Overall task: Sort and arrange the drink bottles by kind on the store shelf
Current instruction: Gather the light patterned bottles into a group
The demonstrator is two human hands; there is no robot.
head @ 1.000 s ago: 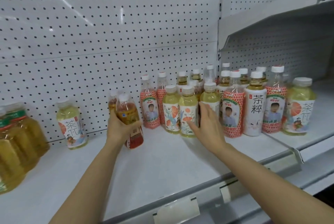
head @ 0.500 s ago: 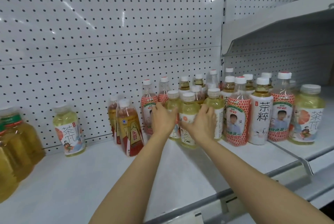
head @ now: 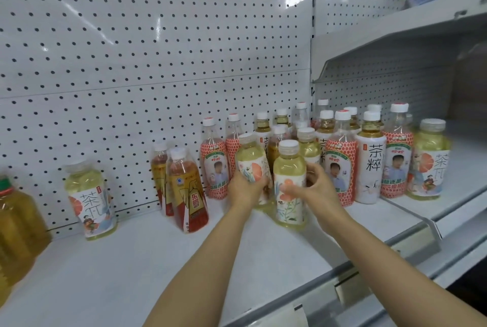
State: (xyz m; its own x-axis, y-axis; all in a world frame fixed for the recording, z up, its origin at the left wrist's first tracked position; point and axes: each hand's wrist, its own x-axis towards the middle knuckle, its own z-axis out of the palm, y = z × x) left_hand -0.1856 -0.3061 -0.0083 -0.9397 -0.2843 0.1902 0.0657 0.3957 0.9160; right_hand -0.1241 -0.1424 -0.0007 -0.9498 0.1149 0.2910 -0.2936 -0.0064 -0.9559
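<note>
My left hand (head: 243, 189) grips a yellow-green tea bottle with an orange flower label (head: 251, 161), tilted left and lifted from the group. My right hand (head: 313, 189) holds a second bottle of the same kind (head: 290, 184), upright on the white shelf (head: 131, 260). Behind them stands a mixed cluster: red-patterned bottles with a child's picture (head: 216, 168), white-labelled tea bottles (head: 370, 165) and more yellow-green ones. Two amber bottles with gold and red labels (head: 188, 189) stand to the left. A lone yellow-green bottle (head: 89, 194) stands further left.
Large jugs of yellow liquid (head: 18, 221) sit at the far left edge. A pegboard wall (head: 158, 49) backs the shelf. A higher shelf (head: 395, 36) overhangs the right bay, where another yellow-green bottle (head: 428, 160) stands. The shelf's front rail (head: 342, 287) runs below my arms.
My left hand let go of the amber bottle, which now stands on the shelf, and moved right. Both hands took hold of flower-label bottles; the left one is now tilted and lifted.
</note>
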